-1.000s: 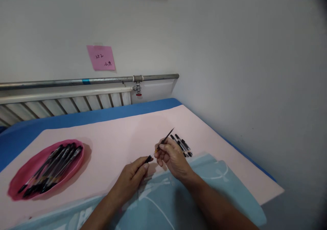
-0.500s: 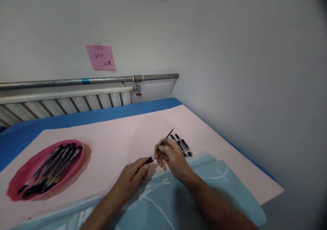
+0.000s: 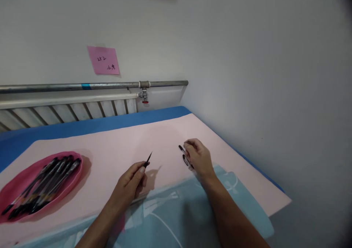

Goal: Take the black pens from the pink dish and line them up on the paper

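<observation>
My left hand [image 3: 131,182] is closed in a pinch over the pink sheet. From its fingertips a thin black pen part [image 3: 149,157] sticks up, its sharp tip slanting to the upper right; the lower end is hidden in the fingers. Farther right, my right hand [image 3: 199,156] reaches down to the several black-and-clear pens [image 3: 182,149] lying on the sheet. Its fingers are pressed together over them and cover most of the group. Whatever lies between those fingertips does not show.
At the left, a pink oval tray [image 3: 78,176] holds a heap of black-capped pens [image 3: 52,182]. Light-blue patterned fabric [image 3: 170,218] covers the near edge of the pink sheet [image 3: 118,145]. Behind run a radiator [image 3: 79,110] and a pipe [image 3: 115,84]; a wall [image 3: 261,75] borders the right.
My hands have parted. The pointed pen part, earlier in my right hand, is now in my left hand, while my right hand has moved right onto the lying pens. The view has shifted slightly.
</observation>
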Motion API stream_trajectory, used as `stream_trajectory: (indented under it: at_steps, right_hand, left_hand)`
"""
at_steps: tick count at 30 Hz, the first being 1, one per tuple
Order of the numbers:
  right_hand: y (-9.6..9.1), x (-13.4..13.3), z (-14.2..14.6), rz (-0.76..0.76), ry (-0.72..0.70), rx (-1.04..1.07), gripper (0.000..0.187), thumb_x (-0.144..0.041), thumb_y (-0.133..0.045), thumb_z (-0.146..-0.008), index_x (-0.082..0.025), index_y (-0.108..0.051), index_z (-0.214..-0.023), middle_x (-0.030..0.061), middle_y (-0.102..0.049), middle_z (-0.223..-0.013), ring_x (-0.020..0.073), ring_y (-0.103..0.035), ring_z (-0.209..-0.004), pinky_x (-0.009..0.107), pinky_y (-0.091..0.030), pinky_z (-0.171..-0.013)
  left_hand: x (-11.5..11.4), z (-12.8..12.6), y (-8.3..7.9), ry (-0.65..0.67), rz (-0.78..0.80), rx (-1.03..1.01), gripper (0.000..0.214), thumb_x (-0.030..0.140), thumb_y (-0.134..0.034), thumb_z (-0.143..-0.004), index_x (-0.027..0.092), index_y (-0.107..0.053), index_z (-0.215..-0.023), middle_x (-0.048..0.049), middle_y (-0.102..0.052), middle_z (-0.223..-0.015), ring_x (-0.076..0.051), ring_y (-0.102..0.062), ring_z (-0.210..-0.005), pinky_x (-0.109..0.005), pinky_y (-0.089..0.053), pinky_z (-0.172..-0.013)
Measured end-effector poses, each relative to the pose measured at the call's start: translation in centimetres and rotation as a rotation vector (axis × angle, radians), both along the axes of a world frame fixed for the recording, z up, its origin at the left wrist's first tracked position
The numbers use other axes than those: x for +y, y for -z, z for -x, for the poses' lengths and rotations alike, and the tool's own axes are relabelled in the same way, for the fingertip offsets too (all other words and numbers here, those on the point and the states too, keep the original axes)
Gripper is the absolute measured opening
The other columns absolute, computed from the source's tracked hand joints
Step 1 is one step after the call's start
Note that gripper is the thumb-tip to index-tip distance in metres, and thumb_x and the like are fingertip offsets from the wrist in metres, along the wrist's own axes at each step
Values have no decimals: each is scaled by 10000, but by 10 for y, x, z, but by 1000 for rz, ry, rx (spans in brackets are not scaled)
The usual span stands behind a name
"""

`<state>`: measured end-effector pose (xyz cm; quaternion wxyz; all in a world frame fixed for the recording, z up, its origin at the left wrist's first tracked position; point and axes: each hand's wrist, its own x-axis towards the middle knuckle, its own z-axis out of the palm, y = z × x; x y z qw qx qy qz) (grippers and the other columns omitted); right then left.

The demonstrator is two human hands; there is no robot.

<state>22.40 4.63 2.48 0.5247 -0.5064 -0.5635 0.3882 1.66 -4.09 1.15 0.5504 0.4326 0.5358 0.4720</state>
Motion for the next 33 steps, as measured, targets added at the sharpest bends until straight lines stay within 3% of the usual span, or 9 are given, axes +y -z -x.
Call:
stream_trajectory:
  at_steps: [3, 9, 13, 17, 23, 26, 29, 33]
  right_hand:
    - [-3, 5, -10, -30, 110, -351, 138, -300, -470, -769, -196, -559, -750, -35, -508, -535, 119, -485, -501, 220, -354, -485]
    - [4, 1, -15, 54, -48, -1147, 189, -197, -417, -780, -168, -604, -773, 85, -649, -737, 200, -586, -699, 269, -334, -564]
    - [6, -4, -19, 130, -90, -1329, 229, -201, -390, -811, -162, -616, -815, 118, -666, -821, 223, -610, -750, 280, -334, -573]
    - [3, -10, -17, 176, -171, -1378, 229, -146, -407, -777, -154, -632, -816, 129, -672, -844, 236, -619, -777, 284, -343, -583]
    - [5, -15, -13, 164, -257, -1340, 223, -107, -435, -732, -120, -639, -824, 150, -668, -842, 252, -614, -797, 298, -353, -596]
    - [7, -17, -9, 110, -273, -1214, 206, -94, -450, -711, -123, -641, -783, 134, -663, -812, 240, -604, -788, 308, -371, -635]
    - [5, -20, 0, 0, -255, -777, 199, -128, -451, -738, -155, -636, -806, 86, -655, -806, 189, -594, -757, 298, -401, -672]
    - [3, -29, 22, 123, -299, -9, 129, -265, -518, -755, -177, -589, -816, 3, -601, -630, 111, -514, -492, 248, -401, -493]
  left_hand:
    - [-1, -1, -3, -15, 6, -21, 514, 522, -534, -721, 175, -531, -1100, 62, -448, -558, -35, -301, -372, -169, -170, -365]
    - [0, 0, 0, 3, 6, -34, 508, 509, -527, -741, 162, -522, -1112, 62, -443, -560, -29, -292, -374, -172, -158, -369]
    - [1, 1, 1, 34, 12, -18, 512, 511, -514, -754, 159, -505, -1127, 60, -451, -570, -31, -299, -375, -173, -165, -368]
    - [1, 1, -1, 52, 29, -21, 489, 496, -513, -767, 163, -496, -1124, 60, -458, -576, -32, -307, -389, -173, -173, -379]
    - [1, 2, 0, 57, 34, -10, 501, 490, -511, -773, 165, -487, -1154, 54, -465, -585, -37, -318, -395, -177, -171, -384]
    - [3, 2, 4, 55, 31, 6, 505, 505, -512, -763, 152, -517, -1124, 50, -461, -573, -39, -318, -399, -179, -175, -385]
    - [3, 1, 6, 84, 6, 49, 470, 497, -490, -780, 151, -544, -1093, 44, -463, -571, -41, -314, -404, -181, -183, -386]
    - [0, -4, 6, 159, -43, 133, 385, 441, -450, -824, 161, -561, -1062, 40, -463, -572, -53, -331, -433, -183, -214, -403]
